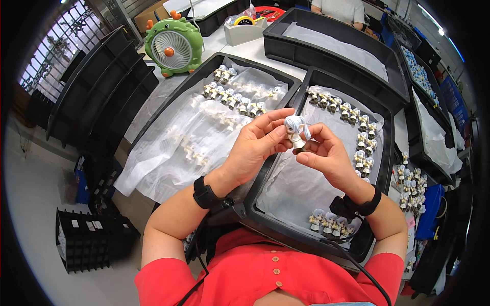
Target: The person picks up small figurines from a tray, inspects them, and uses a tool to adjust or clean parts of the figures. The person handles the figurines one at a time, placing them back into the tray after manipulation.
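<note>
Between both hands I hold a small figurine (295, 133) with pale blue-white hair, a white outfit and a dark base. My left hand (260, 138) pinches it at the head and side with thumb and fingers. My right hand (326, 155) has its thumb and fingers closed about its other side, near the base. Below the hands stands a black tray (246, 204) lined with white paper, with a row of similar figurines (334, 224) at its near end and more figurines (362, 137) along its far and right sides.
At left, another black tray (178, 104) holds rows of figurines, partly under thin white sheets. A green fan (173, 46) and a tape dispenser (245, 33) stand behind. A paper-lined black tray (332, 61) lies at the back. More figurines (411, 188) stand at right. Opposite sits a person (339, 9).
</note>
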Action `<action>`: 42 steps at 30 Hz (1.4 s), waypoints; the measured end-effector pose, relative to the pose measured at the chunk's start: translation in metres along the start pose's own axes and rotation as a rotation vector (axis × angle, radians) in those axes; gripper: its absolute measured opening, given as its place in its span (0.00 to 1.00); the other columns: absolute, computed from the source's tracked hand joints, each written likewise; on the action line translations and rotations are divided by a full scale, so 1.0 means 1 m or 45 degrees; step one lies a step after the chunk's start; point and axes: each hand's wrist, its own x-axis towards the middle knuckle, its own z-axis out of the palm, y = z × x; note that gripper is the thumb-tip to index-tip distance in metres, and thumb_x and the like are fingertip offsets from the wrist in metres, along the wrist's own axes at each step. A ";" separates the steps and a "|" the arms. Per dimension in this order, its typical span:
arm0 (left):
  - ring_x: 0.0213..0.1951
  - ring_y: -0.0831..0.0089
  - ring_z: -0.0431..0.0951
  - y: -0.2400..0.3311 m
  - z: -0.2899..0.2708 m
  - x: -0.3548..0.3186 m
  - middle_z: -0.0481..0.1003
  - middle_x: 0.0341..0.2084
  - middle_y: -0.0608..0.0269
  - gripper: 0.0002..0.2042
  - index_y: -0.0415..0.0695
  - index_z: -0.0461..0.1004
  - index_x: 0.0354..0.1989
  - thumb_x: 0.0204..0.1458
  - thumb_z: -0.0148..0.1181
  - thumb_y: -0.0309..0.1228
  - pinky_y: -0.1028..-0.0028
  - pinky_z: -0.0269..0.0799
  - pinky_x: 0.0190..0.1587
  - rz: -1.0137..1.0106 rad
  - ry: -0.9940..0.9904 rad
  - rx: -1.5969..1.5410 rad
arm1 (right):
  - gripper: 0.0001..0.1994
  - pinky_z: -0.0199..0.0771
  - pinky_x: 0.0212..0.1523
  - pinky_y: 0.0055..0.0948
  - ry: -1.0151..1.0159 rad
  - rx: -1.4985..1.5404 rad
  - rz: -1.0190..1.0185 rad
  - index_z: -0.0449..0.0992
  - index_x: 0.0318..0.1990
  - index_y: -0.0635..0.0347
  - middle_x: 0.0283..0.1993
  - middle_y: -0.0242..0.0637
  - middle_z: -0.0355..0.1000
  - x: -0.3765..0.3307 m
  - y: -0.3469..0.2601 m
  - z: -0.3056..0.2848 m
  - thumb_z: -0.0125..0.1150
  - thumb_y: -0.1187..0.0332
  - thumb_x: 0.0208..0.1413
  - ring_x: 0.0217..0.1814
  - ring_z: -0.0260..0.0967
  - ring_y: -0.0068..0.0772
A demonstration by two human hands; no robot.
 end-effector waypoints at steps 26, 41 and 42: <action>0.49 0.70 0.71 -0.007 0.015 -0.005 0.65 0.52 0.54 0.28 0.41 0.50 0.64 0.56 0.52 0.27 0.72 0.68 0.50 0.163 -0.088 0.303 | 0.14 0.67 0.32 0.23 0.132 -0.936 -0.589 0.69 0.36 0.60 0.31 0.33 0.66 0.001 0.009 0.000 0.69 0.72 0.43 0.30 0.64 0.24; 0.51 0.73 0.67 -0.009 0.010 -0.004 0.66 0.51 0.56 0.28 0.41 0.50 0.64 0.56 0.51 0.27 0.72 0.66 0.52 0.130 -0.079 0.390 | 0.10 0.67 0.32 0.22 0.100 -1.040 -0.542 0.69 0.34 0.61 0.31 0.33 0.68 0.003 0.004 0.001 0.65 0.72 0.47 0.30 0.65 0.23; 0.51 0.73 0.67 -0.009 0.010 -0.003 0.66 0.51 0.57 0.28 0.41 0.50 0.64 0.56 0.51 0.27 0.72 0.66 0.51 0.126 -0.085 0.392 | 0.11 0.67 0.32 0.22 0.108 -0.977 -0.532 0.69 0.35 0.61 0.32 0.33 0.68 0.003 0.005 0.001 0.65 0.73 0.47 0.30 0.65 0.23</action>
